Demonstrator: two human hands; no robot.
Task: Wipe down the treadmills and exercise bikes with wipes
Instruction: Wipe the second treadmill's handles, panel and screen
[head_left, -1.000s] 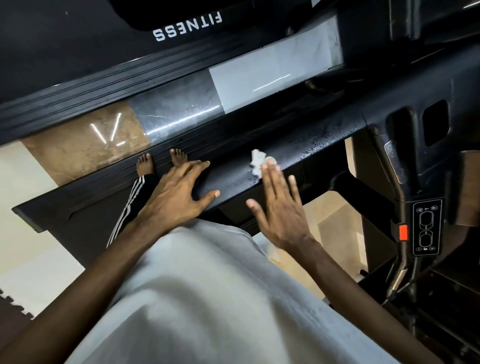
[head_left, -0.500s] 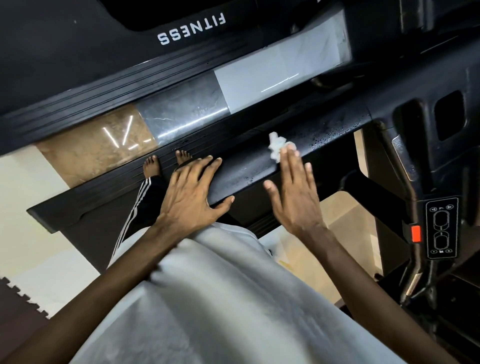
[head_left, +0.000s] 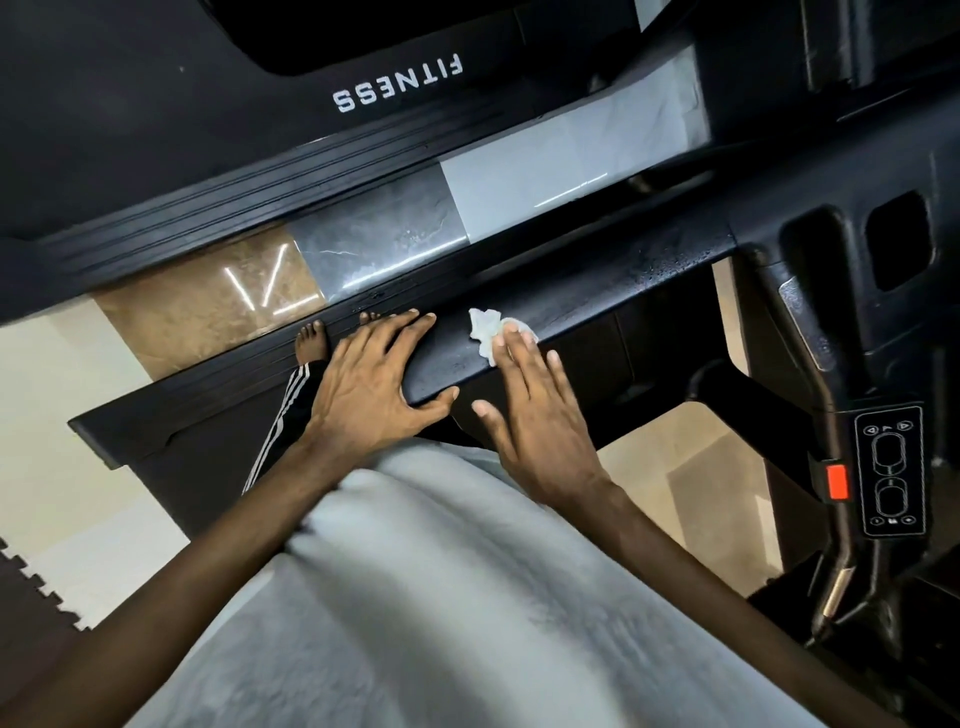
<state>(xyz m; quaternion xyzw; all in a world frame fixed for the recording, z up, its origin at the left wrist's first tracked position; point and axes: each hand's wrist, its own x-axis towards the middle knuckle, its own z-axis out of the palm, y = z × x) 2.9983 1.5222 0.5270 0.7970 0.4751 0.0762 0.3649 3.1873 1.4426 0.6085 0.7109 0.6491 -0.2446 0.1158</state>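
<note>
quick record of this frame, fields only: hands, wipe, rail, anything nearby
left hand: lies flat on the rail, holds nothing
right hand: straight fingers press the wipe onto the rail
wipe: white, crumpled, partly under the fingertips
rail: black treadmill bar, droplets on the stretch past the wipe
panel: on the frame at the picture's right, red button beside it, neither hand touches it
</note>
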